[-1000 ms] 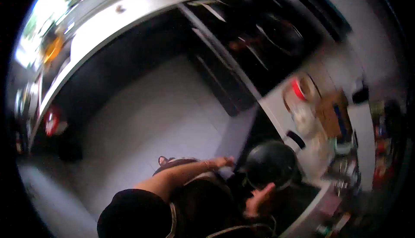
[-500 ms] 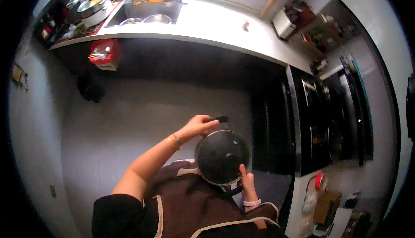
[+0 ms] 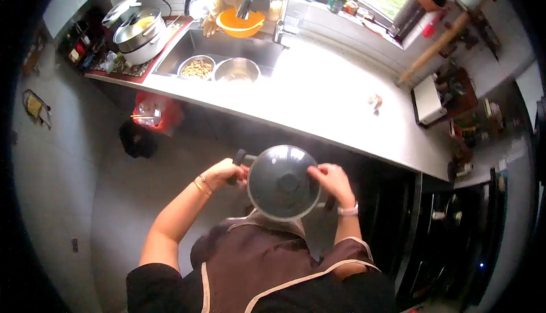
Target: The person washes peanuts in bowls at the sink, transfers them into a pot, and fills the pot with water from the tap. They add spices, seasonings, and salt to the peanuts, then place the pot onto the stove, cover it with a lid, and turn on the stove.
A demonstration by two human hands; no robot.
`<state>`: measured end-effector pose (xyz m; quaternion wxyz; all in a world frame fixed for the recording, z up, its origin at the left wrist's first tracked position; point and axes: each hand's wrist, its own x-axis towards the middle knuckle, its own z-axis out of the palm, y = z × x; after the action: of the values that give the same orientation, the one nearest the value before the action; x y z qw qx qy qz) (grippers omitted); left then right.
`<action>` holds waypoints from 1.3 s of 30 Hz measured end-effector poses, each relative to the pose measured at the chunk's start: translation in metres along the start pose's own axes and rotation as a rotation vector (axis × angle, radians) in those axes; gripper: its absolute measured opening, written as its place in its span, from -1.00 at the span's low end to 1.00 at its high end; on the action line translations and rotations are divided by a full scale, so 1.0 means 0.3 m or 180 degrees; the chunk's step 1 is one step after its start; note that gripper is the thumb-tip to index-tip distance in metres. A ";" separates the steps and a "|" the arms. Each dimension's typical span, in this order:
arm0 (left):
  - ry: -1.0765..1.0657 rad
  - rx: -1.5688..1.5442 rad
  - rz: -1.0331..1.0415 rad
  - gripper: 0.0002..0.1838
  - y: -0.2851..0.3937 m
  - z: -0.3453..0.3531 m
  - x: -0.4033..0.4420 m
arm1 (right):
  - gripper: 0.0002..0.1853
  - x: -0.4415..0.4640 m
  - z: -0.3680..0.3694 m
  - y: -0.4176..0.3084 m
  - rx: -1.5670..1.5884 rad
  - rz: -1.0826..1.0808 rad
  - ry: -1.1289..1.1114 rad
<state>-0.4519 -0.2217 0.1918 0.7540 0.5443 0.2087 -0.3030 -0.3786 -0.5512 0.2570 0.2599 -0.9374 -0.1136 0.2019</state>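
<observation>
A lidded pot with two dark side handles is held in front of my apron, above the floor. Its glass lid has a dark knob in the middle and a pale rim. My left hand is closed around the left handle. On the other side, my right hand grips the pot, with fingers over the lid's edge; part of the right handle shows below that hand. What is inside the pot cannot be made out.
Ahead runs a white countertop with a sink holding two metal bowls and an orange colander. A white pot stands at left. A red-lined bin is below; a dark stove is at right.
My view has swung toward the counter and sink. The pot and both hands have moved up toward the counter, and my right hand has shifted from the pot's lower side to its right side.
</observation>
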 end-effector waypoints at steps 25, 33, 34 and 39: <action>0.1824 0.0559 0.0995 -0.88 0.934 -1.061 0.968 | -0.46 1.017 -0.096 -0.487 -0.0724 0.0231 0.1338; 0.2495 0.0314 -0.0685 -0.88 0.566 -2.032 1.150 | -0.59 0.909 -0.352 -0.562 -0.0580 0.1023 0.2714; 0.2167 0.0249 -0.0671 -0.75 0.504 -2.137 1.195 | -0.60 0.884 -0.383 -0.555 -0.0498 0.1133 0.2905; 0.1808 -0.0319 -0.1601 -0.90 0.602 -2.081 1.170 | -0.53 0.757 -0.478 -0.410 -0.0834 0.2036 0.3175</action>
<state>-0.0627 0.3294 -0.1090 0.5938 0.5008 0.5509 -0.3051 -0.1264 -0.4391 0.3625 0.0907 -0.9308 0.2854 -0.2094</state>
